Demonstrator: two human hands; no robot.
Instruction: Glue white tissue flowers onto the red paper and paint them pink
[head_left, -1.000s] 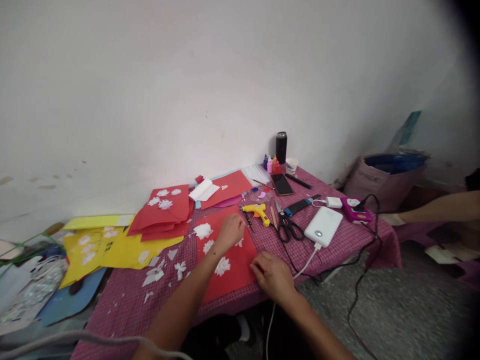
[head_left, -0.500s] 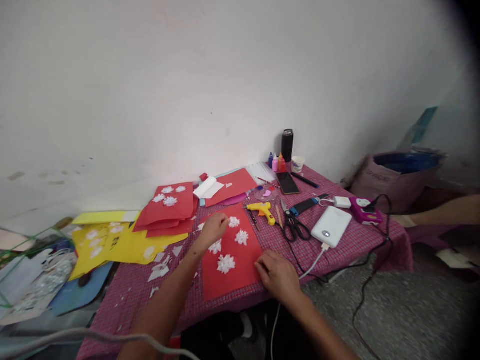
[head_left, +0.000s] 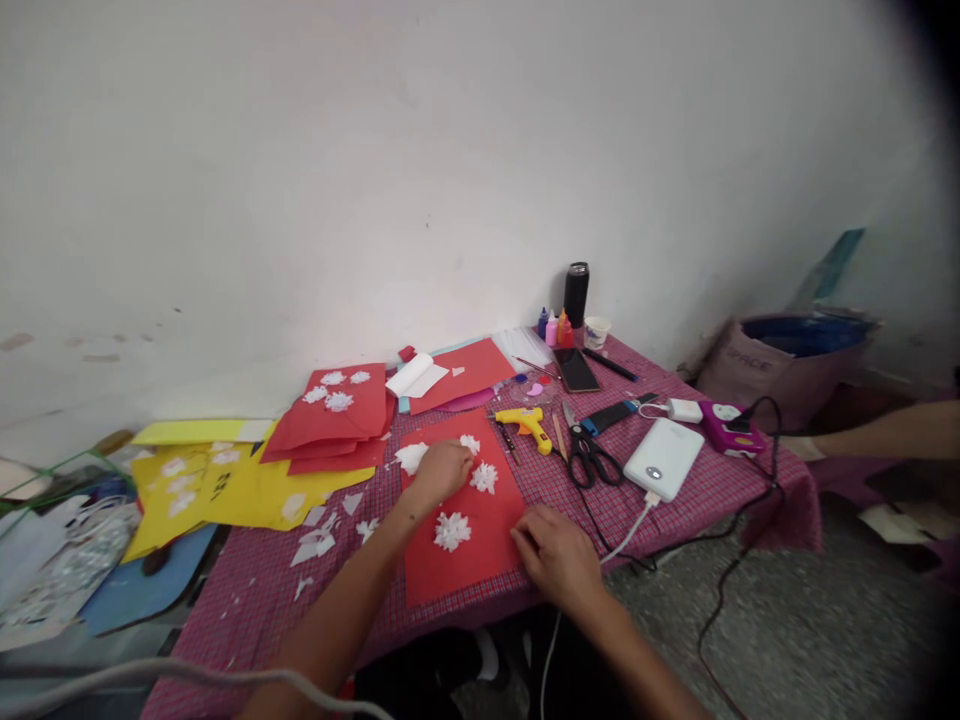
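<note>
A red paper sheet [head_left: 469, 575] lies at the table's front with several ruffled white paper flowers on it. My left hand [head_left: 442, 472] reaches over its upper part, fingers bent together and their tips at the lower edge of a white paper flower [head_left: 470, 443]. Just right of those fingertips is a second flower [head_left: 484, 478], and a third [head_left: 452, 531] sits below the hand. The hand covers part of the sheet. At the sheet's right edge rests my right hand [head_left: 556, 556], curled, its thumb and forefinger closed at the paper's border.
A yellow glue gun [head_left: 526, 426], black scissors [head_left: 589, 455] and a white power bank [head_left: 664, 458] lie to the right, with cables trailing over the edge. Stacked red sheets [head_left: 330, 440] and yellow paper [head_left: 247, 490] are left. Another person's arm [head_left: 877, 432] shows at far right.
My left hand has moved slightly right and down, bringing its fingertips to the upper flower. A white flower left of it is now uncovered. My right hand has stayed at the sheet's edge.
</note>
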